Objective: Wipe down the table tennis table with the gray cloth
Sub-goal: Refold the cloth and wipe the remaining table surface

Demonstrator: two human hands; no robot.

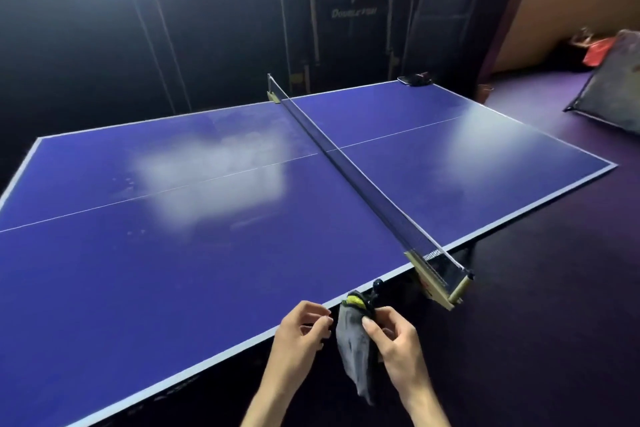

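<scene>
The blue table tennis table [145, 263] fills most of the view, with a net [349, 163] running across its middle. My right hand [394, 343] pinches the gray cloth [353, 354], which hangs down just off the table's near edge. A yellow-green patch shows at the cloth's top. My left hand [301, 329] hovers beside the cloth at the table's edge, fingers curled, holding nothing that I can see.
A net clamp [446, 288] juts out from the near edge to the right of my hands. Small dark objects [414, 79] lie at the far corner. A folded table [346, 17] stands against the back wall. A dark panel [613, 80] leans at the right.
</scene>
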